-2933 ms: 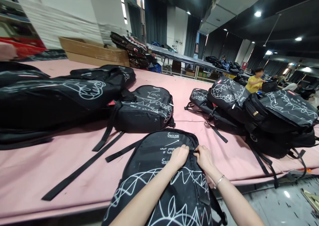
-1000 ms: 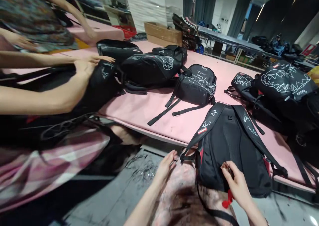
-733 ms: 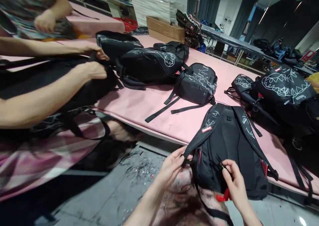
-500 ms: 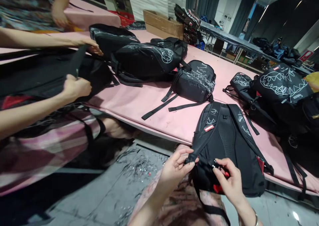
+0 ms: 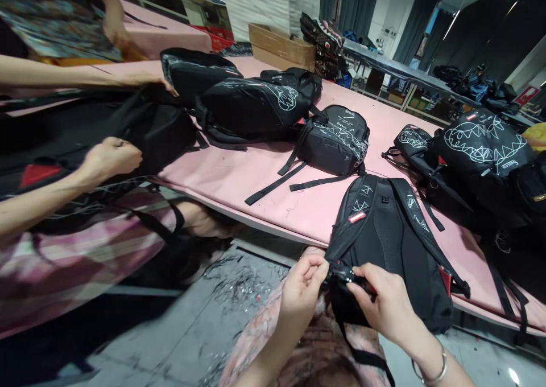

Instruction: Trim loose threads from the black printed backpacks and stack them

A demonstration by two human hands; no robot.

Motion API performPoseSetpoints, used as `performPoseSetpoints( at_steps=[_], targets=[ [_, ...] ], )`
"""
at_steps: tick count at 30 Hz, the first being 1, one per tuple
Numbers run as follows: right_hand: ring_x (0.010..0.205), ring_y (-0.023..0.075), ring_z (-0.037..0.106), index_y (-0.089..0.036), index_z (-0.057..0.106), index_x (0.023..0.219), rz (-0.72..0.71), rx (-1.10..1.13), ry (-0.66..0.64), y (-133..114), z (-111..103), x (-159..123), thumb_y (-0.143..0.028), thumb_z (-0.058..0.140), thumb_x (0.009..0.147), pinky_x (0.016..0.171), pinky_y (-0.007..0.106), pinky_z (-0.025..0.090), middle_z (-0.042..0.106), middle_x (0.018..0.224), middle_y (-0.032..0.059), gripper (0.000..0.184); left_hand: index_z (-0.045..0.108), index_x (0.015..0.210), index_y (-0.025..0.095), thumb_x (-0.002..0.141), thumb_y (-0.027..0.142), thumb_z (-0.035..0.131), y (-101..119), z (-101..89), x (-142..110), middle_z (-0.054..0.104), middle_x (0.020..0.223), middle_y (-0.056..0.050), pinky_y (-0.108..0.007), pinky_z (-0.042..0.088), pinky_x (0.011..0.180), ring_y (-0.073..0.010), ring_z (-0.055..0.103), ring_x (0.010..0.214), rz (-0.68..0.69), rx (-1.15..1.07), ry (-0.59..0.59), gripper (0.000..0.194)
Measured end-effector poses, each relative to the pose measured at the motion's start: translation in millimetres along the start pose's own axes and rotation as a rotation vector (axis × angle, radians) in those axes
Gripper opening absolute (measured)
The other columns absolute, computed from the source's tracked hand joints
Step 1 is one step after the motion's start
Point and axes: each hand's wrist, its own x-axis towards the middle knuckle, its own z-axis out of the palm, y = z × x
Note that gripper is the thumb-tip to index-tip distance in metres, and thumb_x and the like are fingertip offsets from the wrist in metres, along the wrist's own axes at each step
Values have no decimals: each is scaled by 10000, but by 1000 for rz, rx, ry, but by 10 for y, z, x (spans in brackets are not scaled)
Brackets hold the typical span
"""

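A black backpack (image 5: pixel 386 233) lies back panel up, partly on the pink table edge and partly over my lap. White scribbles and a small red-and-white label mark its shoulder straps. My left hand (image 5: pixel 305 279) pinches the lower end of the left shoulder strap (image 5: pixel 347 227). Close beside it, my right hand (image 5: pixel 384 293) is closed on a small shiny black object (image 5: pixel 346 275), held against that strap end. Its exact kind is hidden by the fingers. A loose black webbing strap (image 5: pixel 362 355) hangs below over the patterned clothing.
A small black backpack (image 5: pixel 335 139) stands on the pink table (image 5: pixel 230 176); more black bags (image 5: pixel 482 142) lie at right. On the left, a co-worker's hands (image 5: pixel 106 156) handle another black bag (image 5: pixel 55 131). Farther back is a cardboard box (image 5: pixel 281 45). Thread scraps litter the floor.
My right hand has moved left and slightly up, bringing the small shiny object against the strap end by my left hand. The co-worker's near hand has shifted left and down.
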Motion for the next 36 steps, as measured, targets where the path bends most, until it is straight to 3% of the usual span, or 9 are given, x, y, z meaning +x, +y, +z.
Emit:
performPoseSetpoints(
  at_steps=[4, 8, 13, 18, 28, 36],
  targets=[
    [617, 138, 590, -190, 570, 839, -17, -109, -54, -29, -38, 47, -235, 489, 859, 540, 210, 391, 624, 709, 31, 95, 531, 647, 180, 729, 305, 540, -12, 48, -22, 450, 562, 43, -196, 340, 471, -95, 417, 500, 37, 67, 21, 149],
    [609, 135, 588, -189, 566, 804, -4, -43, -31, 8, -2, 27, -236, 462, 881, 557, 211, 401, 621, 694, 29, 138, 525, 665, 185, 739, 305, 531, -56, 80, -49, 463, 575, 42, -199, 353, 487, -98, 427, 511, 50, 69, 107, 141],
    [620, 124, 591, -185, 570, 843, 34, 106, 14, 85, 4, -3, -255, 470, 880, 558, 204, 406, 635, 724, 24, 128, 535, 884, 181, 765, 355, 530, -128, 75, -70, 530, 644, 30, -224, 413, 541, -111, 489, 539, 5, -28, 220, 211],
    [546, 110, 532, -186, 576, 870, 3, 51, -75, 57, -60, 58, -265, 495, 867, 507, 211, 357, 608, 680, 0, 113, 507, 1035, 167, 781, 371, 527, -150, 64, -86, 590, 731, -8, -261, 447, 603, -132, 545, 592, -31, -72, 207, 327],
    [607, 129, 571, -186, 563, 833, -81, -52, -58, 59, 11, 113, -238, 475, 876, 550, 209, 387, 618, 707, 24, 111, 536, 1001, 178, 772, 367, 535, -136, 68, -130, 583, 702, -7, -260, 440, 574, -147, 551, 596, -5, 54, 196, 297],
    [576, 119, 543, -184, 556, 841, -60, -38, -104, 39, -80, 126, -252, 467, 886, 535, 205, 358, 608, 697, 14, 121, 546, 986, 183, 784, 347, 493, -89, 56, -129, 619, 776, -41, -287, 459, 631, -193, 604, 719, 39, 192, 170, 266]
  ],
)
